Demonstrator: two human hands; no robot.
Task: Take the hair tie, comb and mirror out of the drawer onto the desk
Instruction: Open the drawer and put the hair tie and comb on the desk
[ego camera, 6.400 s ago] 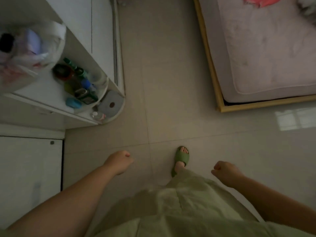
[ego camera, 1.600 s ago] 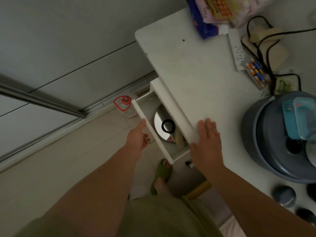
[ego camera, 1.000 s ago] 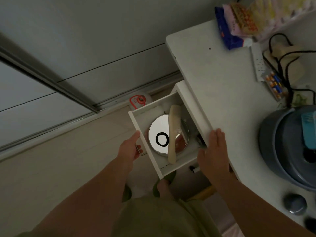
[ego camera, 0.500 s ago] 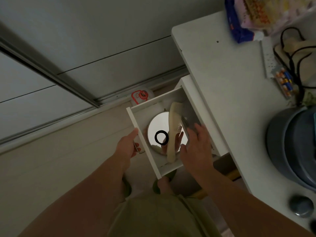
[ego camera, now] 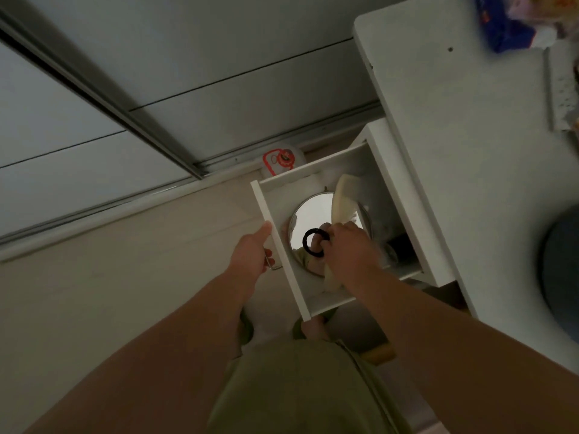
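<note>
A dim room with pale floor tiles and a sliding-door track along the wall frames a white desk point(ego camera: 463, 145), its top bare nearest the drawer. The drawer point(ego camera: 283, 245) stands pulled out from the desk's side. The left hand point(ego camera: 252, 253) is curled over the drawer's front panel, thumb on the top edge and fingers hidden below it, probably to keep the drawer from sliding while the other hand works. Inside the drawer lies a round mirror point(ego camera: 308, 214), face up. A cream comb point(ego camera: 343, 198) rests across the mirror's desk-side half, and the black hair tie point(ego camera: 314, 242) sits on the glass toward the drawer's front. The right hand point(ego camera: 347, 245) reaches down into the drawer, its fingertips point(ego camera: 326, 228) closing on the hair tie's rim. Whether the tie is lifted off the glass I cannot tell. Taking the small, light tie first seems sensible, since it lies on top of the mirror. All three items are still in the drawer.
</note>
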